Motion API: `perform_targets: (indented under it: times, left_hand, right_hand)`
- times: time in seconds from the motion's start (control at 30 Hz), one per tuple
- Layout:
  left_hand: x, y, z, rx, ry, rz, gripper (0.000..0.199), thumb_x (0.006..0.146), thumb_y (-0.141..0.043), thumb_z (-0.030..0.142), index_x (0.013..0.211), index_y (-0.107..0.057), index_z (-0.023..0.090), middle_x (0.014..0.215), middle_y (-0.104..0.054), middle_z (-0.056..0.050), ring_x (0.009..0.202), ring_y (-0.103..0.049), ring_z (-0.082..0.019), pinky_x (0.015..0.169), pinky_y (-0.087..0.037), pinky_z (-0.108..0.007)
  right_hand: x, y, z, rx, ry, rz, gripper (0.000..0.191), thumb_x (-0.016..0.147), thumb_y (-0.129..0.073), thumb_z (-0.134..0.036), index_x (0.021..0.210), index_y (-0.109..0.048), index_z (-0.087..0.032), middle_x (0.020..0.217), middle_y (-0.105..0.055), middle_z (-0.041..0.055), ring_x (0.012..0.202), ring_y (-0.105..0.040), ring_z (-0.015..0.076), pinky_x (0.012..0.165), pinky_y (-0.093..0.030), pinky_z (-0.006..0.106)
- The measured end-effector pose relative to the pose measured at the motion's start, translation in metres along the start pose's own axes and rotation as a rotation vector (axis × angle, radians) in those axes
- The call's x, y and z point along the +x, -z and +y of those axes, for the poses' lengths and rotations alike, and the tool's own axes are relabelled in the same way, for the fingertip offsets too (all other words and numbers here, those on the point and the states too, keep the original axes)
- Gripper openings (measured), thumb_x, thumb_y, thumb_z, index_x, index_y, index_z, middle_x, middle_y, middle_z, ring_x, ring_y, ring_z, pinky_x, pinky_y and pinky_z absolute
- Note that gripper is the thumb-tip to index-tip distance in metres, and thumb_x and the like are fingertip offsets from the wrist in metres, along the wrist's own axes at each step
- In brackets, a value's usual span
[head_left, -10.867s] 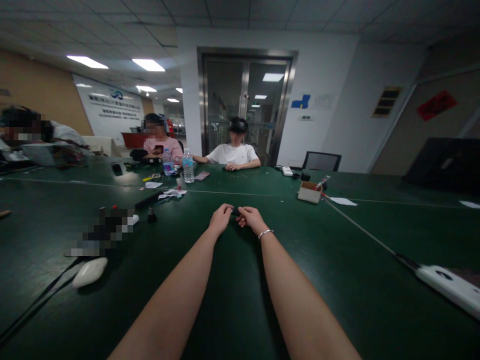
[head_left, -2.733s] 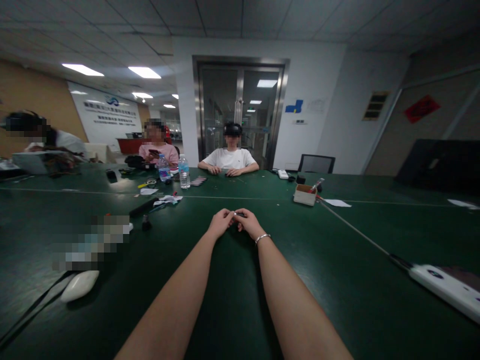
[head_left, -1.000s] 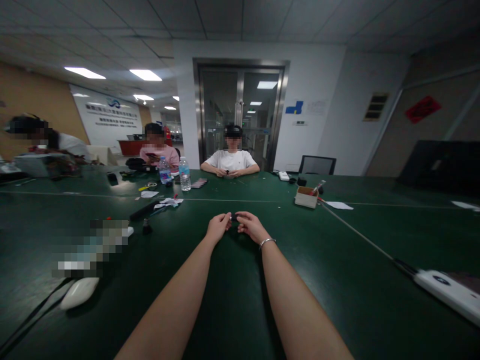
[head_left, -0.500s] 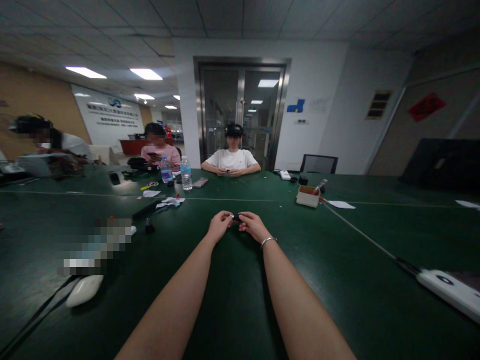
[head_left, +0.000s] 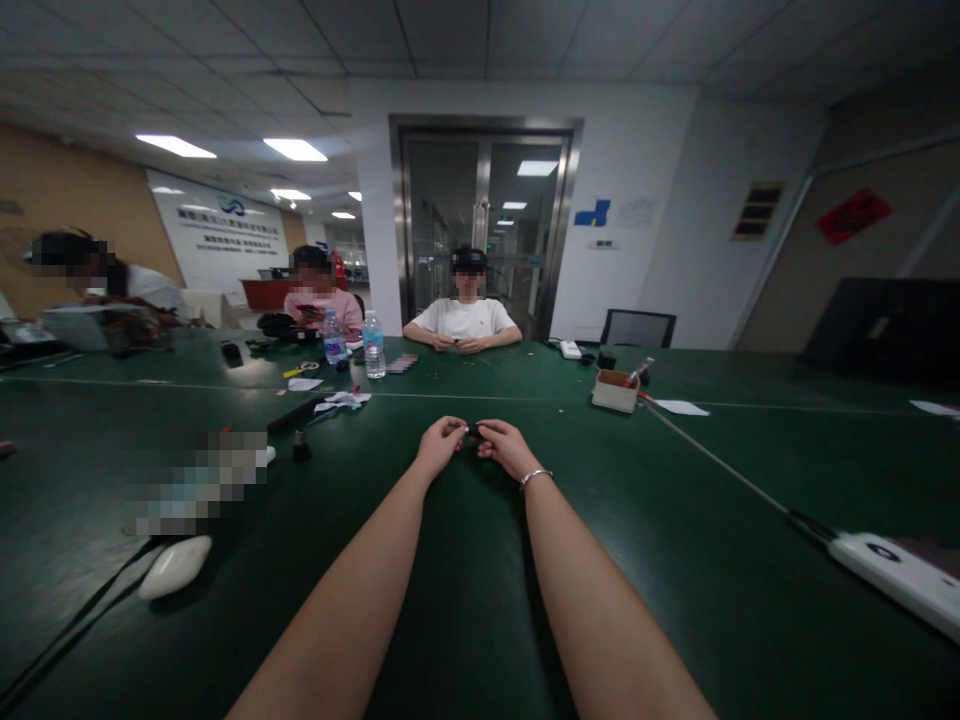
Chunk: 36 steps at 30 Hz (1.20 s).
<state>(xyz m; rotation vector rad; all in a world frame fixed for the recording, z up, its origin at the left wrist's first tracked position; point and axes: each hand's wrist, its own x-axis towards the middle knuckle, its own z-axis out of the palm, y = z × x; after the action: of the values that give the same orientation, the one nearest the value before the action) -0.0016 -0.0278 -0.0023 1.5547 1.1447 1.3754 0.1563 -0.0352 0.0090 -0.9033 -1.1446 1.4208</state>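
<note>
Smooth, dull-sheened green table [head_left: 480, 620] below; rounded, glossy white mouse-shaped object [head_left: 176, 567] well to the left; small black object [head_left: 474, 431], stubby, pale at its left end, held just above the table between the hands; right hand [head_left: 508, 450] pinches it; left hand [head_left: 440, 447] has fingertips at the pale end, grip too small to tell; the hands, bunched together 2.7 seconds ago, now sit slightly apart.
</note>
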Motion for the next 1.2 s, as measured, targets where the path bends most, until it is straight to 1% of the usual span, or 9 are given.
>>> perform_targets:
  times: [0.13,0.3,0.53,0.73,0.83,0.9,0.97,1.07,1.2]
  left_hand:
    - [0.0012,-0.0001,-0.0020,-0.022,0.018,-0.018,0.021,0.074,-0.061,0.029,0.089,-0.065,0.014,0.067,-0.060,-0.002,0.060,-0.056,-0.011,0.058,-0.046,-0.022]
    - [-0.0004,-0.0001,-0.0002,-0.025,-0.033,0.018,0.023,0.072,-0.064,0.030,0.090,-0.065,0.016,0.077,-0.063,-0.004,0.068,-0.059,-0.012,0.059,-0.048,-0.022]
    - [-0.0002,0.0003,-0.0007,-0.018,-0.046,-0.002,0.028,0.073,-0.062,0.038,0.088,-0.065,0.015,0.064,-0.059,0.000,0.059,-0.056,-0.011,0.055,-0.045,-0.021]
    - [0.0031,0.0007,-0.0063,0.028,-0.027,-0.027,0.028,0.071,-0.065,0.036,0.089,-0.065,0.014,0.065,-0.060,-0.002,0.060,-0.056,-0.012,0.058,-0.046,-0.024]
    - [0.0015,0.0002,-0.0041,0.021,-0.023,-0.005,0.028,0.072,-0.064,0.037,0.087,-0.064,0.013,0.071,-0.062,-0.004,0.064,-0.058,-0.013,0.060,-0.047,-0.025]
    - [-0.0002,0.0001,-0.0017,0.022,-0.034,0.012,0.031,0.071,-0.065,0.037,0.093,-0.063,0.015,0.073,-0.062,-0.003,0.065,-0.058,-0.013,0.060,-0.047,-0.024]
    - [-0.0015,0.0002,0.0001,0.014,-0.041,0.009,0.033,0.071,-0.065,0.038,0.097,-0.061,0.017,0.070,-0.060,-0.001,0.063,-0.058,-0.012,0.058,-0.047,-0.023]
    - [-0.0015,0.0007,0.0003,0.031,-0.031,-0.018,0.030,0.075,-0.060,0.041,0.093,-0.062,0.018,0.066,-0.058,0.000,0.059,-0.056,-0.011,0.056,-0.046,-0.023]
    - [0.0004,0.0010,-0.0020,0.088,-0.035,-0.034,0.027,0.072,-0.063,0.036,0.092,-0.064,0.017,0.065,-0.058,0.001,0.058,-0.055,-0.011,0.056,-0.045,-0.022]
  right_hand:
    - [-0.0008,-0.0003,-0.0011,0.000,-0.001,0.006,0.014,0.083,-0.058,-0.012,0.097,-0.058,-0.011,0.069,-0.067,0.0059,0.046,-0.057,0.0070,0.048,-0.052,0.019]
    - [-0.0008,-0.0011,-0.0014,0.002,-0.004,0.018,0.015,0.080,-0.063,-0.013,0.094,-0.059,-0.012,0.069,-0.067,0.0048,0.046,-0.058,0.0075,0.049,-0.053,0.021]
    - [0.0003,-0.0018,-0.0011,0.020,-0.015,0.019,0.010,0.083,-0.058,-0.011,0.093,-0.058,-0.011,0.064,-0.067,0.0053,0.044,-0.057,0.0079,0.048,-0.053,0.021]
    - [-0.0007,-0.0021,-0.0031,0.021,-0.027,0.027,0.009,0.083,-0.058,-0.010,0.093,-0.058,-0.010,0.065,-0.067,0.0058,0.044,-0.057,0.0074,0.049,-0.053,0.021]
    - [-0.0011,-0.0020,-0.0034,0.017,-0.026,0.021,0.011,0.082,-0.060,-0.012,0.093,-0.059,-0.011,0.066,-0.067,0.0053,0.044,-0.057,0.0072,0.049,-0.053,0.021]
    - [-0.0011,-0.0018,-0.0031,0.017,-0.024,0.013,0.012,0.082,-0.061,-0.012,0.094,-0.059,-0.011,0.067,-0.067,0.0051,0.045,-0.057,0.0075,0.050,-0.054,0.021]
    - [-0.0009,-0.0017,-0.0028,0.015,-0.022,0.009,0.012,0.081,-0.061,-0.012,0.094,-0.059,-0.011,0.066,-0.067,0.0047,0.045,-0.057,0.0076,0.050,-0.054,0.021]
    - [-0.0007,-0.0017,-0.0024,0.014,-0.017,0.010,0.011,0.082,-0.059,-0.012,0.093,-0.059,-0.011,0.065,-0.066,0.0050,0.044,-0.057,0.0074,0.048,-0.053,0.020]
    - [-0.0007,-0.0015,-0.0022,0.024,-0.018,0.005,0.010,0.083,-0.059,-0.012,0.093,-0.059,-0.011,0.064,-0.066,0.0053,0.045,-0.057,0.0078,0.049,-0.053,0.020]
